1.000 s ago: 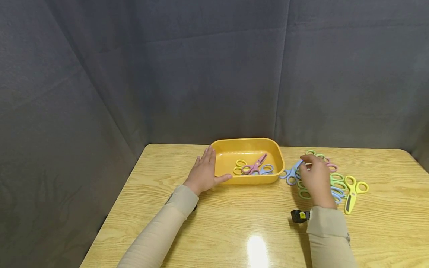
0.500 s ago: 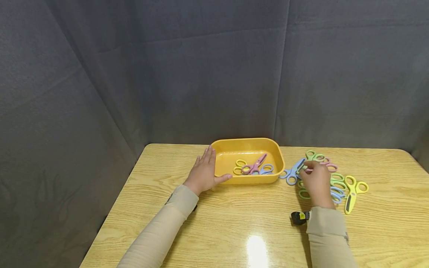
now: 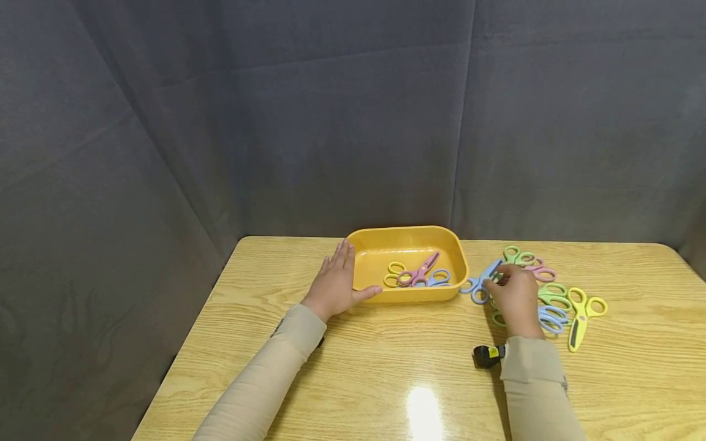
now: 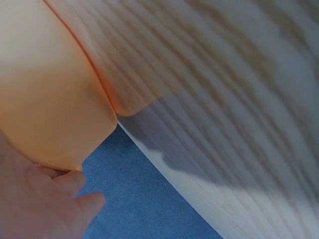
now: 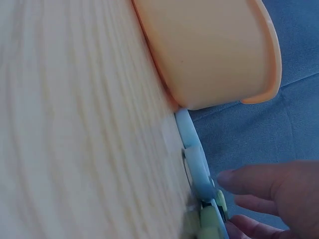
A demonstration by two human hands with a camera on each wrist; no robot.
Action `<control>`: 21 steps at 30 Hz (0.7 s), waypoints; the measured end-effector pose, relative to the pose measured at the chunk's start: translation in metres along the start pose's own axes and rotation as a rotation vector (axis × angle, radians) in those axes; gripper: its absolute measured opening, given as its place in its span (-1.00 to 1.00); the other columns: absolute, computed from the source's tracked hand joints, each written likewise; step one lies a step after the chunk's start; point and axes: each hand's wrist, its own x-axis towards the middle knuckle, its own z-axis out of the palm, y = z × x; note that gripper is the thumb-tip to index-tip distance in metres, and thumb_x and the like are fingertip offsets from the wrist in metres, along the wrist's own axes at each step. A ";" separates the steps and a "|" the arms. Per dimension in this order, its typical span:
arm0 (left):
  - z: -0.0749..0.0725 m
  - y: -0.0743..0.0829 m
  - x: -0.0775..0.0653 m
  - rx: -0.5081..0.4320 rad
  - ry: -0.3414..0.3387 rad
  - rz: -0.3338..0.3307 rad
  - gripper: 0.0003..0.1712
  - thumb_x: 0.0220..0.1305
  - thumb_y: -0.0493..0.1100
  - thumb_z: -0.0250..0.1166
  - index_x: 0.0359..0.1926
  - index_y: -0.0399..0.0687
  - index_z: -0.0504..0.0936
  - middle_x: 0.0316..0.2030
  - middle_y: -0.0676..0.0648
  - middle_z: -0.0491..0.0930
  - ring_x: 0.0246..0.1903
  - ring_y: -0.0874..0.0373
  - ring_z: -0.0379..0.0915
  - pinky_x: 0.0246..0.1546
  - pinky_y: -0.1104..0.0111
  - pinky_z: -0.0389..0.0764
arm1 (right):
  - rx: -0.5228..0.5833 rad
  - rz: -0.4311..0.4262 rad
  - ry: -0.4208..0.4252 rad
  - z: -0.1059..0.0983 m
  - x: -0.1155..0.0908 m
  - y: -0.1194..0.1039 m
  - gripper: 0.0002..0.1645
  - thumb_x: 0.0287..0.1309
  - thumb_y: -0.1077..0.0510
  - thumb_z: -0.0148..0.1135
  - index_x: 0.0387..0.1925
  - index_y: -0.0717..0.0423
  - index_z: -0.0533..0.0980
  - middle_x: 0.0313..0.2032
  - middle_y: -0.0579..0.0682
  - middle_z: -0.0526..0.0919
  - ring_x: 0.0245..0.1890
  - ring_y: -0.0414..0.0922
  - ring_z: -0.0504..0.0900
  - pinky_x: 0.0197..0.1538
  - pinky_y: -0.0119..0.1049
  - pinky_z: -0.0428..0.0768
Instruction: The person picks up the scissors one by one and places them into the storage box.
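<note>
My left hand (image 3: 333, 285) rests against the left end of a yellow tray (image 3: 408, 296), fingers straight, thumb along the front rim. In the left wrist view its fingertips (image 4: 89, 204) touch the tray's corner. Yellow, pink (image 3: 421, 269) and blue scissors lie inside the tray. My right hand (image 3: 516, 300) is over a pair of blue scissors (image 3: 478, 284) on the table, just right of the tray. Thumb and fingers are bent and spread apart around its blades. The right wrist view shows the thumb (image 5: 239, 180) close to the scissors; whether it touches cannot be told.
Beneath and beside the right hand lie several more scissors: green (image 3: 553, 295), pink (image 3: 543, 271), blue (image 3: 553, 320) and yellow (image 3: 579, 318). A grey curtain (image 3: 353, 122) hangs behind the wooden table (image 3: 358, 380).
My right hand has lowered and shifted left, its thumb coming nearer the blue scissors beside the tray. The left hand and the tray stay put.
</note>
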 end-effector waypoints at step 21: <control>-0.002 0.001 -0.001 -0.012 -0.012 -0.007 0.34 0.25 0.57 0.10 0.58 -0.35 -0.14 0.60 -0.25 -0.24 0.59 -0.07 -0.34 0.52 0.00 -0.12 | 0.001 0.008 0.079 0.006 -0.001 0.000 -0.73 0.04 0.39 0.22 -0.21 0.51 0.64 -0.42 0.34 0.57 -0.22 0.22 0.41 -0.16 0.02 0.34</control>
